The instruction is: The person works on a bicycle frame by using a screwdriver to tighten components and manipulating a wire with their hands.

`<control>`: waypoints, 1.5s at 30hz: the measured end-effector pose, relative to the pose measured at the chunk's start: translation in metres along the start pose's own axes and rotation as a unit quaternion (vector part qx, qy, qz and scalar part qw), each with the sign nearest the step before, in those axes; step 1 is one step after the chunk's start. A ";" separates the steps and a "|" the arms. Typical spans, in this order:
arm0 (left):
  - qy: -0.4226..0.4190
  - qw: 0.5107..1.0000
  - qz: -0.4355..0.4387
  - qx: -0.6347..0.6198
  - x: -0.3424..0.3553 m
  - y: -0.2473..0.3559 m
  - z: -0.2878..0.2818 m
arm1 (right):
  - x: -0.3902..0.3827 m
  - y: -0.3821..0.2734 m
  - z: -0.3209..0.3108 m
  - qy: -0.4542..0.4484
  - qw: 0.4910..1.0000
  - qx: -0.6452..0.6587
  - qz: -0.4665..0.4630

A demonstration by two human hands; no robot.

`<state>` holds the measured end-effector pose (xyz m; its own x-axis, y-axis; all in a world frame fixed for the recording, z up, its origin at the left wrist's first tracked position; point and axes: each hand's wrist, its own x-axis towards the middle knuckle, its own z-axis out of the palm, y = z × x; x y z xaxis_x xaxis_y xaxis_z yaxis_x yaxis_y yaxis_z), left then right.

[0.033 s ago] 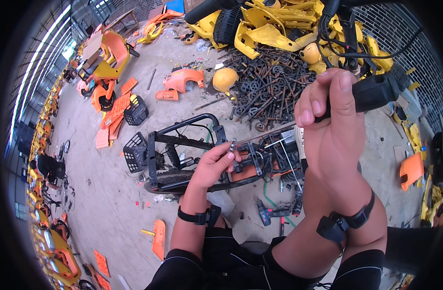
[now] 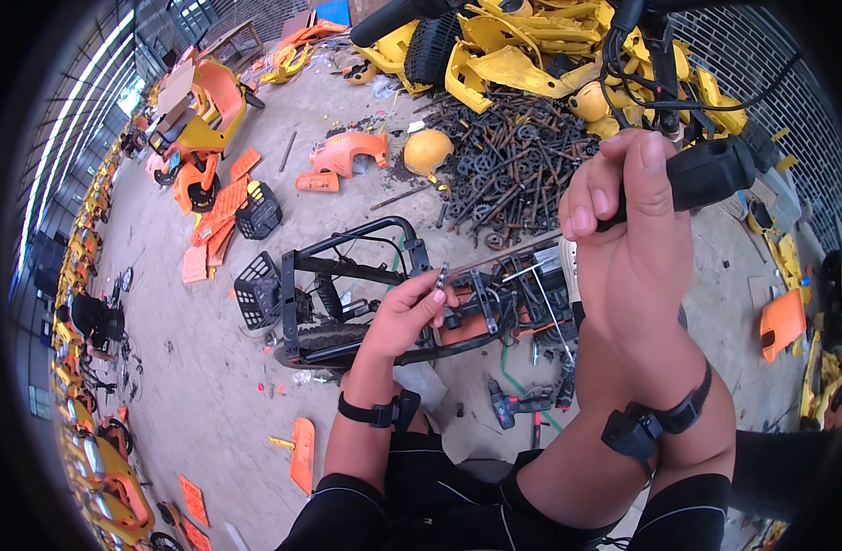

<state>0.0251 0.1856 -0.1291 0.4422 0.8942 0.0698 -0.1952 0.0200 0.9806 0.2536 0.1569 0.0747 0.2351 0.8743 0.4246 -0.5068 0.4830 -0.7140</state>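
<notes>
My right hand (image 2: 641, 239) grips the black handle (image 2: 710, 179) of a tool with a long, thin shaft (image 2: 522, 246), angled down toward the left. At the shaft's far end, my left hand (image 2: 412, 312) pinches a small metal piece (image 2: 442, 275), just above a black tubular vehicle frame (image 2: 291, 312). The frame lies in front of me, with wires, brackets and an orange piece inside it. A silver T-handled wrench (image 2: 545, 303) rests slanting across it. Below on the floor is a cordless drill (image 2: 513, 404).
Beyond lie a heap of dark metal parts (image 2: 499, 165), yellow panels (image 2: 522, 64) and a yellow dome (image 2: 428, 151). Black baskets (image 2: 258, 289), orange panels (image 2: 219, 220) and a yellow-orange vehicle (image 2: 201, 110) stand left. A co-worker (image 2: 90, 321) is among vehicle rows at far left.
</notes>
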 end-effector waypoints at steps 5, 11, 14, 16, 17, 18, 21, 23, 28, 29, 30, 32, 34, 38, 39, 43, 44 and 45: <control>0.021 1.000 -0.002 0.007 0.000 0.000 0.004 | 0.001 0.000 0.000 0.005 0.999 -0.034 0.018; 0.040 0.998 -0.011 0.036 -0.001 0.004 0.009 | -0.006 0.005 0.003 -0.016 0.997 -0.071 0.009; 0.040 0.999 -0.009 0.036 -0.001 0.002 0.007 | -0.005 -0.002 0.004 -0.010 1.000 -0.020 -0.009; 0.032 0.999 -0.007 0.031 -0.002 0.003 0.006 | -0.002 -0.003 0.002 -0.022 0.999 0.012 -0.026; 0.023 0.999 -0.002 0.030 0.002 0.003 0.006 | 0.000 -0.005 0.001 -0.028 0.999 0.026 -0.039; 0.026 0.999 -0.013 0.028 0.002 0.004 0.007 | 0.000 -0.004 0.000 -0.035 0.998 0.035 -0.033; 0.025 0.999 -0.020 0.032 0.000 0.005 0.007 | -0.002 0.002 0.001 -0.034 0.999 0.017 -0.019; 0.015 0.999 -0.010 0.043 0.001 0.003 0.004 | -0.002 0.005 0.003 -0.044 0.998 -0.038 -0.014; 0.030 0.999 -0.015 0.026 0.000 0.005 0.007 | -0.006 0.010 0.005 -0.057 0.995 -0.077 -0.020; 0.030 0.999 -0.019 0.025 0.000 0.005 0.007 | -0.007 0.011 0.005 -0.060 0.994 -0.084 -0.027; 0.034 0.999 -0.018 0.026 0.000 0.005 0.007 | -0.006 0.012 0.005 -0.065 0.996 -0.061 -0.031; 0.044 0.999 -0.014 0.027 0.000 0.006 0.009 | -0.006 0.012 0.002 -0.074 0.996 -0.014 -0.039; 0.030 0.999 -0.004 0.030 0.000 0.005 0.007 | -0.005 0.011 0.002 -0.073 0.996 -0.002 -0.045; 0.021 0.999 -0.007 0.041 0.001 0.010 0.009 | -0.005 0.006 0.007 -0.060 0.996 -0.045 -0.041; 0.024 0.999 -0.008 0.042 0.002 0.010 0.009 | -0.005 0.006 0.008 -0.060 0.996 -0.049 -0.038; 0.024 0.998 -0.010 0.049 0.001 0.010 0.009 | -0.006 0.009 0.011 -0.052 0.997 -0.052 -0.022; 0.023 0.998 -0.010 0.051 0.002 0.011 0.008 | -0.006 0.009 0.012 -0.051 0.997 -0.058 -0.019; 0.030 0.998 -0.014 0.045 0.001 0.011 0.009 | -0.005 0.009 0.012 -0.049 0.997 -0.064 -0.015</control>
<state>0.0317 0.1829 -0.1160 0.3918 0.9195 0.0332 -0.1026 0.0078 0.9947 0.2377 0.1558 0.0730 0.1630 0.8537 0.4946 -0.3898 0.5163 -0.7626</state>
